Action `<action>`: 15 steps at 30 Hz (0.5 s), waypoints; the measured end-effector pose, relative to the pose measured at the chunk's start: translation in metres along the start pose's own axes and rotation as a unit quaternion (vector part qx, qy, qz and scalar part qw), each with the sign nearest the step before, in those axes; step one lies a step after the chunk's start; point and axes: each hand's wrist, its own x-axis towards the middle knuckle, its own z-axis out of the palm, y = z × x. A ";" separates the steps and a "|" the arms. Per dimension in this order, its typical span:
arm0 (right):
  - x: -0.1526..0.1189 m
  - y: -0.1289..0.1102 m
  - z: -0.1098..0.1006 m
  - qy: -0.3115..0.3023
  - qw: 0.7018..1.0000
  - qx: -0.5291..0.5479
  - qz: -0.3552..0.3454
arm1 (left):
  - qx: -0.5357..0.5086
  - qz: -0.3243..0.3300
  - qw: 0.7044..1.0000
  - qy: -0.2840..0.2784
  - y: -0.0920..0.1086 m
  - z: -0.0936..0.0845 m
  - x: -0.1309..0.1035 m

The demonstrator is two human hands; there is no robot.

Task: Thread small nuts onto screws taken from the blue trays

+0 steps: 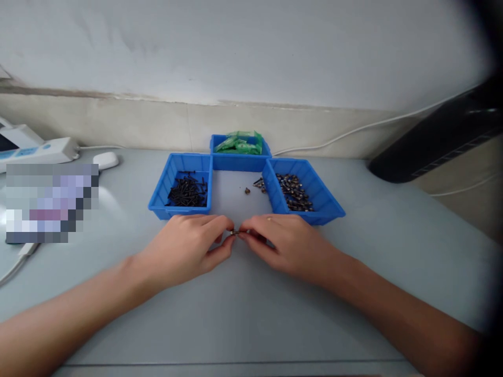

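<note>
We pinch a tiny dark metal fastener [234,232] between both sets of fingertips: our left hand [188,246] and right hand [281,243] meet over the grey table [243,314], each closed on an end of it. It is too small to make out finely. It sits just in front of the blue tray of black screws [184,186] and the blue tray of mixed hardware [302,191].

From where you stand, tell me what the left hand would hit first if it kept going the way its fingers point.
The left hand points right, toward the right hand. First in its way is the small metal part pinched between both hands' fingertips, then the right hand's fingertips just behind it. Depth is hard to judge here.
</note>
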 end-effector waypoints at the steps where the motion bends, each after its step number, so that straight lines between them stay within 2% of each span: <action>1: 0.000 0.000 0.000 0.012 1.000 -0.005 -0.015 | 0.001 -0.001 1.000 -0.008 0.000 0.000 0.000; 6: -0.001 -0.001 -0.002 0.046 0.997 -0.002 -0.065 | -0.027 -0.004 0.999 -0.040 0.002 0.001 -0.001; 15: -0.001 0.003 -0.003 0.030 0.995 -0.038 -0.088 | -0.042 -0.026 0.997 -0.060 0.005 -0.004 0.001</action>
